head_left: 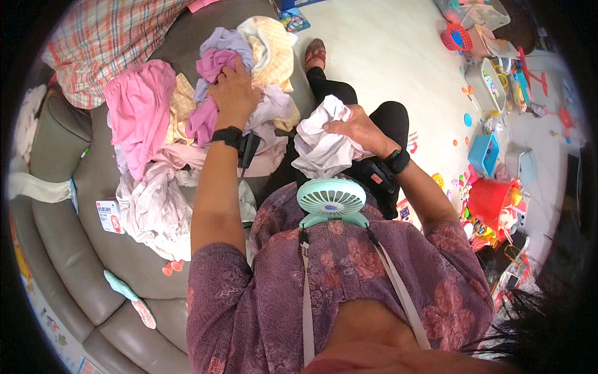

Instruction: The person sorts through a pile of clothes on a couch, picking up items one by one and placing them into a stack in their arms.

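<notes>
My left hand (235,95) reaches into a heap of clothes on the sofa, its fingers closed on a magenta cloth (217,64) that is partly hidden beneath it. Around it lie a lavender garment (225,41), a cream checked cloth (273,50) and a pink garment (142,103). Over my lap, my right hand (361,132) grips a crumpled white cloth (321,140), with the thumb on top and the other fingers mostly hidden. A bunched whitish garment (156,212) rests nearer me, left of my forearm.
The grey sofa (140,274) carries a plaid cloth (112,47), a small white box (110,216) and a pair of socks (129,298). A mint fan (331,198) hangs at my chest. Toys and a red bucket (492,202) crowd the floor at right.
</notes>
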The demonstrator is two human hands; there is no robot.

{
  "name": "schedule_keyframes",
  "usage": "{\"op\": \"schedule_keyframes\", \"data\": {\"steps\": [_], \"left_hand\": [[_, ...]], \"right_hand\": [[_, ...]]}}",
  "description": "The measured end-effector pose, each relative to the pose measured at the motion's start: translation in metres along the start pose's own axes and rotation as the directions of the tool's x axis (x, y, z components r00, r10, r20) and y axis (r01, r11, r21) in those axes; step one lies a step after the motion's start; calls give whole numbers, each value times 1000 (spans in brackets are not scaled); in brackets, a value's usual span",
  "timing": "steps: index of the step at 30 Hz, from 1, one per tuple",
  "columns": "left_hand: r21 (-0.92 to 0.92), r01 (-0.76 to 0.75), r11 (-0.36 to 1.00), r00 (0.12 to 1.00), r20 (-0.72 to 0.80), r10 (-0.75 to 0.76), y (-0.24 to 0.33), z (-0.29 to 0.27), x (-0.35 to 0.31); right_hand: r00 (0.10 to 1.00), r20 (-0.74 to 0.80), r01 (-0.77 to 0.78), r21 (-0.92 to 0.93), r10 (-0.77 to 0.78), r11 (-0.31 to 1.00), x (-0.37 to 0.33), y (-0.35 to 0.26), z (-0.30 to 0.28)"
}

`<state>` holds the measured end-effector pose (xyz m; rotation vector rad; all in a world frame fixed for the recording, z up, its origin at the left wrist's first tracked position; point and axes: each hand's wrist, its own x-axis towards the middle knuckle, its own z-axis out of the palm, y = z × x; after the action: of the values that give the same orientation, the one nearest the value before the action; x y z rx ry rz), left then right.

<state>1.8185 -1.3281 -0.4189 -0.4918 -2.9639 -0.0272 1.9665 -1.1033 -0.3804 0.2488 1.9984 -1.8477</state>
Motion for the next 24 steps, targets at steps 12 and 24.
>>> {"op": "schedule_keyframes", "data": {"steps": [12, 24], "left_hand": [[14, 355, 935, 880, 331, -339, 10, -11, 29], [56, 304, 951, 873, 383, -301, -17, -9, 37]], "right_hand": [[995, -95, 45, 478, 0, 877, 42, -20, -92], [977, 132, -208, 777, 169, 594, 108, -41, -156]]}}
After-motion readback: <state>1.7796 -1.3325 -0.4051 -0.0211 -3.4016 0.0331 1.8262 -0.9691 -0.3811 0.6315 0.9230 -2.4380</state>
